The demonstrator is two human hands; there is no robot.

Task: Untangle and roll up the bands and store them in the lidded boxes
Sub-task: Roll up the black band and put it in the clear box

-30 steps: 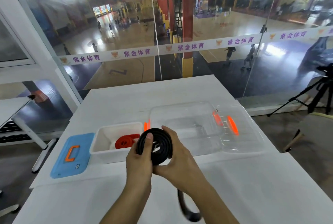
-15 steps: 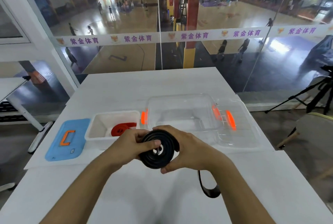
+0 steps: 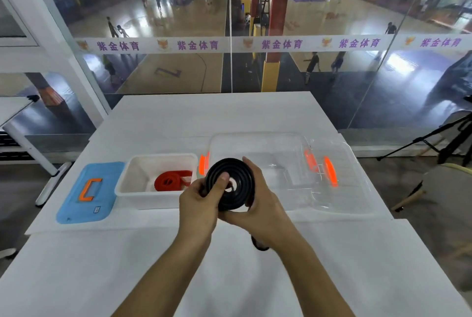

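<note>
A black band point(image 3: 236, 178), wound into a thick flat coil, is held upright above the white table between both hands. My left hand point(image 3: 198, 201) pinches its left side with the thumb on the coil's face. My right hand point(image 3: 260, 204) cups the right side and back. A short loose end of the band point(image 3: 258, 245) hangs below my right wrist. A rolled red band point(image 3: 169, 181) lies in the white box point(image 3: 127, 184) to the left. The clear box point(image 3: 258, 141) with orange latches stands open just behind the coil.
A blue lid point(image 3: 88, 193) with an orange handle lies flat left of the white box. The clear lid point(image 3: 342, 184) lies to the right of the clear box. A glass wall runs behind the table point(image 3: 229, 278). A tripod point(image 3: 444, 138) and a chair point(image 3: 449, 189) stand at right.
The loose tail under my right hand has grown much shorter as more band wound onto the coil. The coil has been turned and lifted slightly toward the clear box.
</note>
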